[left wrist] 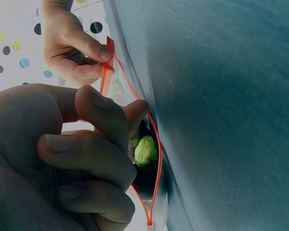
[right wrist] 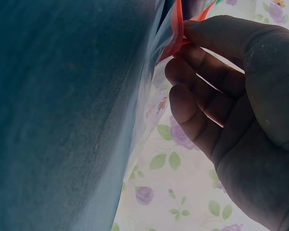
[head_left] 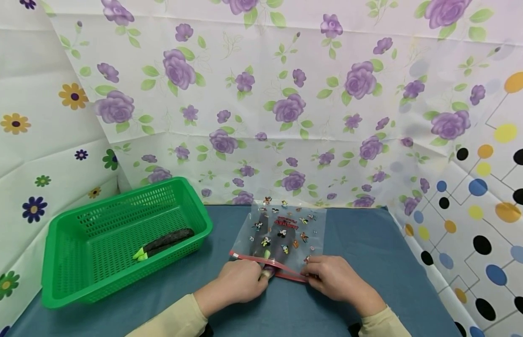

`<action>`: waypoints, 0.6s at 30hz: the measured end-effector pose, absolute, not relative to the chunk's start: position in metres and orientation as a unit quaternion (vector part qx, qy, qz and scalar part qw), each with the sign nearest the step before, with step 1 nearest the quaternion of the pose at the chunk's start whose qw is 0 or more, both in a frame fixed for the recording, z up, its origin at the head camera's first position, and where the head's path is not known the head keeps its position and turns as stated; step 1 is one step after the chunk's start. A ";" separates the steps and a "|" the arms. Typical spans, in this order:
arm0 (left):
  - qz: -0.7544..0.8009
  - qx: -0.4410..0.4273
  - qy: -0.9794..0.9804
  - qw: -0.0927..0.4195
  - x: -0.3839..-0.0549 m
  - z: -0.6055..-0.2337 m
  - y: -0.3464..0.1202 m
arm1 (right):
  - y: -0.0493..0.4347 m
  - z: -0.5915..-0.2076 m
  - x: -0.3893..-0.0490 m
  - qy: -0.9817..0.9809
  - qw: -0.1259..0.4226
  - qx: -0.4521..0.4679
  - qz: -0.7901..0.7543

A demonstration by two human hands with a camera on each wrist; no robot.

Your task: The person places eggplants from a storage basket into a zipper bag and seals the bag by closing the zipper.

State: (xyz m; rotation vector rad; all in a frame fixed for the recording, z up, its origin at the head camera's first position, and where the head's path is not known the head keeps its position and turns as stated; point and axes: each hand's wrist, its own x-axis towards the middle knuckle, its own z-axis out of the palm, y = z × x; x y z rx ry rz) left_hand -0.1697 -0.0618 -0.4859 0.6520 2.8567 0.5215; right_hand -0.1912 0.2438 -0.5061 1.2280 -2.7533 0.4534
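A clear zip bag (head_left: 301, 241) with cartoon prints and a red zip edge lies on the table, dark eggplants (head_left: 285, 234) showing through it. At its parted mouth, my left hand (head_left: 243, 281) has curled fingers around the stem end of an eggplant, partly covered by the fingers. Inside the mouth, a green eggplant stem (left wrist: 145, 151) shows in the left wrist view. My right hand (head_left: 335, 277) pinches the right end of the red zip edge (right wrist: 176, 36) between thumb and index finger, its other fingers loosely bent.
A green plastic basket (head_left: 126, 201) stands on the left, with dark, green-stemmed eggplants (head_left: 166, 241) in it. Blue cloth (head_left: 358, 234) covers the table. Patterned sheets (head_left: 261, 107) hang behind and at both sides.
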 end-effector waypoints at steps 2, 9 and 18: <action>0.170 0.218 0.958 0.081 -0.170 -0.486 -0.060 | 0.244 -0.506 -0.191 -0.902 0.045 0.402 0.149; 0.159 0.216 0.960 0.079 -0.172 -0.487 -0.056 | 0.243 -0.506 -0.191 -0.900 0.051 0.406 0.148; 0.145 0.213 0.964 0.069 -0.175 -0.490 -0.052 | 0.244 -0.507 -0.191 -0.900 0.058 0.407 0.145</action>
